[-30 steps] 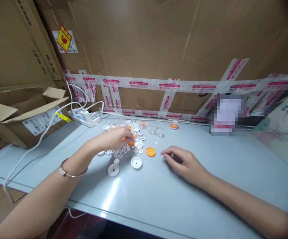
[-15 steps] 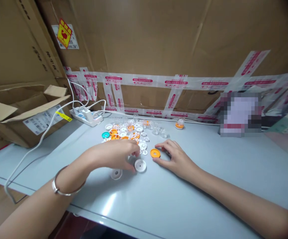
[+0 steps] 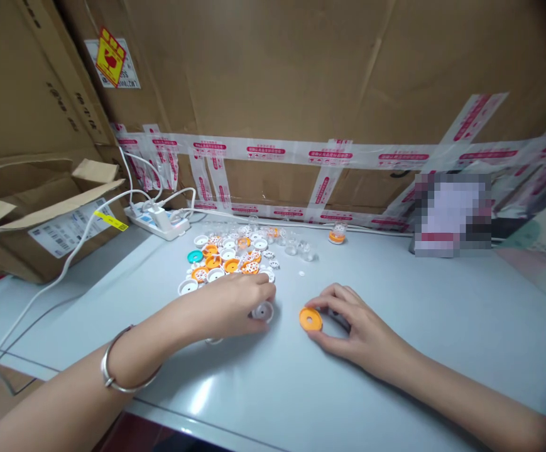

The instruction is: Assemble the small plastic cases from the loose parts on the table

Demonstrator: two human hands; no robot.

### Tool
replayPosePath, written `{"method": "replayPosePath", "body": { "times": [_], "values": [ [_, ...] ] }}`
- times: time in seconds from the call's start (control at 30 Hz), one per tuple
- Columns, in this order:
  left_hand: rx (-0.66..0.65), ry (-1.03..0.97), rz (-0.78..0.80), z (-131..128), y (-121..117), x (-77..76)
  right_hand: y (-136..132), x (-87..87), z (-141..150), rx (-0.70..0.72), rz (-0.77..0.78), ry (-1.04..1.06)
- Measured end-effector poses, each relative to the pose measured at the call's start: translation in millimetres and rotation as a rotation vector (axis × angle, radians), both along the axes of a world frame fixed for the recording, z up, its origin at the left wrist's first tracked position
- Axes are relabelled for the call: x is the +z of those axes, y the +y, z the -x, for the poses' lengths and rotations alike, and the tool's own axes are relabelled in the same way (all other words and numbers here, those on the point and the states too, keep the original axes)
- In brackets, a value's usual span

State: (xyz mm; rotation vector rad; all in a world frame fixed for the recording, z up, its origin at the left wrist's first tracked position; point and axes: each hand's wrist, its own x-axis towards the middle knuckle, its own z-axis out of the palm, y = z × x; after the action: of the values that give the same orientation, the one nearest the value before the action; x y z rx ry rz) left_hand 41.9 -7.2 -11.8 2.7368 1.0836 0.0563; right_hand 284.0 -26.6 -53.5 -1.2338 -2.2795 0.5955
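My right hand (image 3: pixel 350 320) pinches the rim of an orange plastic disc (image 3: pixel 303 321) with a hole in its centre, tilted a little towards me. To the left, my left hand (image 3: pixel 247 301) reaches over the table with thumb and fingers closed around a white plastic disc (image 3: pixel 264 312); the fingers cover part of it. Another white piece (image 3: pixel 213 341) shows only its edge below my left wrist. Beyond my left hand lies a loose pile of white and orange round parts (image 3: pixel 231 265), with a teal disc (image 3: pixel 195 256) at its left edge.
Clear plastic domes (image 3: pixel 296 248) lie behind the pile. An orange-based piece with a clear top (image 3: pixel 337 234) stands at the back. A power strip (image 3: pixel 164 223) with white cables, an open carton (image 3: pixel 41 220) and a blurred-out object (image 3: pixel 452 216) flank the grey table (image 3: pixel 395 389).
My right hand has drawn the orange disc nearer and raised its tilt. My left hand has moved right and closed around the white disc. A small white bit now shows behind them.
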Motion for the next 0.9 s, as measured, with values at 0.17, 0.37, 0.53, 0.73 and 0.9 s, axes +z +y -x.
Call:
{"method": "replayPosePath", "body": {
  "times": [0.17, 0.37, 0.53, 0.73, 0.9],
  "values": [
    [-0.019, -0.117, -0.052, -6.4, 4.9, -8.7, -4.8, -1.8, -4.4, -0.015, -0.02, 0.007],
    [-0.086, -0.342, 0.08, -20.6, -5.1, -9.4, 7.2, -1.0, -6.2, -0.057, -0.032, -0.002],
    [-0.179, -0.434, 0.201, -40.1, -20.7, -14.3, 17.5, -2.2, -10.3, -0.125, -0.032, 0.015],
    [-0.136, -0.448, 0.133, -46.4, -22.0, -23.9, 19.4, -3.7, -10.0, -0.126, -0.025, 0.027],
    [-0.06, -0.385, 0.012, -40.8, -14.2, -31.4, 16.4, -3.9, -12.7, -0.152, -0.02, 0.05]
  ]
}}
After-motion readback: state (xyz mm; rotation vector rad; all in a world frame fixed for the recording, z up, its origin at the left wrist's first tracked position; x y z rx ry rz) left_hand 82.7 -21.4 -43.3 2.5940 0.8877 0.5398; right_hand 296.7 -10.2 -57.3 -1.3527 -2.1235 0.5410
